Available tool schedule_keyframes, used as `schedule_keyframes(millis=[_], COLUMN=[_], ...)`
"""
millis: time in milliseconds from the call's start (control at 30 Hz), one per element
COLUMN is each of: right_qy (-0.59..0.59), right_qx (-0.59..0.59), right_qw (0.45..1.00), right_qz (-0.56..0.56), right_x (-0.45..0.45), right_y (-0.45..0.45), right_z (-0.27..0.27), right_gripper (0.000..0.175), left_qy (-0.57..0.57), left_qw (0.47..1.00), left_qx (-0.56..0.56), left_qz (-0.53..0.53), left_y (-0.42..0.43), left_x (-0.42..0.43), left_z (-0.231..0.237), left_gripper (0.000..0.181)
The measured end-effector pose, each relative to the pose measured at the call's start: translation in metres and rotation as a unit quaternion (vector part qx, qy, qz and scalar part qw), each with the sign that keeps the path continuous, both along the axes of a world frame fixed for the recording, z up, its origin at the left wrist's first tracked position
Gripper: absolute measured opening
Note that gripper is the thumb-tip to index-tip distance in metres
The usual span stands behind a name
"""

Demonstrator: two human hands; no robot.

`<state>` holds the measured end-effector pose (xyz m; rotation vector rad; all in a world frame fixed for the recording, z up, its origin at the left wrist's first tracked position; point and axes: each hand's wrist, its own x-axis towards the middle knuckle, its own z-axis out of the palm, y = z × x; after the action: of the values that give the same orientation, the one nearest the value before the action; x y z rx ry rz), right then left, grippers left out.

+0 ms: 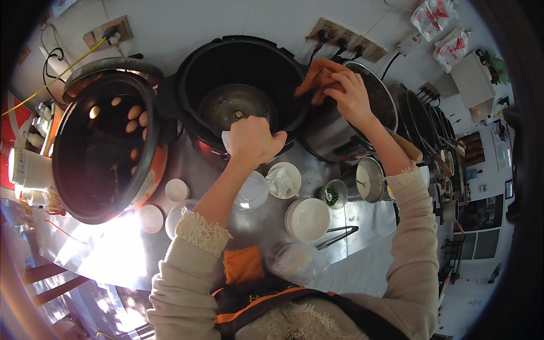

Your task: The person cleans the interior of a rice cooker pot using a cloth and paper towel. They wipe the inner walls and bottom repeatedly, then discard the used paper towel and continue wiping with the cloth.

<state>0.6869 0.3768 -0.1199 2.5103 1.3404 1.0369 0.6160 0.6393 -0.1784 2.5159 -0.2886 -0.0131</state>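
Note:
In the head view my left hand (pixel 253 142) is closed at the near rim of a large black cooker (pixel 242 46), on a white object (pixel 226 139) that shows at its left edge; the rest is hidden by the fingers. The cooker's lid is off, and its deep inside shows a round metal heating plate (pixel 221 102). My right hand (pixel 352 95) grips an orange cloth (pixel 321 72) above the gap between this cooker and a tall steel pot (pixel 327 127). A folded orange cloth (pixel 243 264) lies by my apron.
On the left, a wide dark pot (pixel 146 187) holds several eggs in liquid. Stacked white bowls (pixel 307 220), a bowl with white spoons (pixel 284 180), chopped greens (pixel 332 194), black tongs (pixel 338 236) and a plastic bag (pixel 297 261) occupy the steel counter. Plugged sockets (pixel 346 39) line the wall.

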Motion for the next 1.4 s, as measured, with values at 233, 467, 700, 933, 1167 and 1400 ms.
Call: schedule_keyframes(millis=[233, 467, 700, 933, 1167, 1400], right_qy=[0.203, 0.514, 0.602, 0.594, 0.623, 0.618], right_qx=[0.432, 0.752, 0.707, 0.712, 0.700, 0.685], right_qw=[0.877, 0.395, 0.254, 0.215, 0.196, 0.291], right_qz=[-0.042, 0.118, 0.270, 0.307, 0.288, 0.253], right_x=[-0.066, -0.153, -0.209, -0.244, -0.263, -0.274], right_y=[-0.002, -0.018, -0.047, -0.042, -0.032, -0.022], right_z=[0.046, 0.060, 0.020, 0.015, 0.023, 0.026], right_gripper=[0.024, 0.042, 0.039, 0.029, 0.029, 0.030], left_qy=[-0.070, -0.176, 0.151, 0.261, 0.338, 0.308], left_qw=[0.996, 0.942, 0.824, 0.787, 0.688, 0.640], left_qx=[-0.026, -0.266, -0.487, -0.500, -0.598, -0.665], left_qz=[0.049, 0.109, -0.247, -0.250, -0.234, -0.231], left_y=[-0.004, -0.012, -0.062, -0.046, -0.021, -0.008], left_x=[0.000, -0.018, -0.075, -0.111, -0.121, -0.127], left_z=[-0.012, 0.017, 0.084, 0.096, 0.112, 0.115], left_gripper=[0.031, 0.018, 0.030, 0.017, 0.020, 0.026])
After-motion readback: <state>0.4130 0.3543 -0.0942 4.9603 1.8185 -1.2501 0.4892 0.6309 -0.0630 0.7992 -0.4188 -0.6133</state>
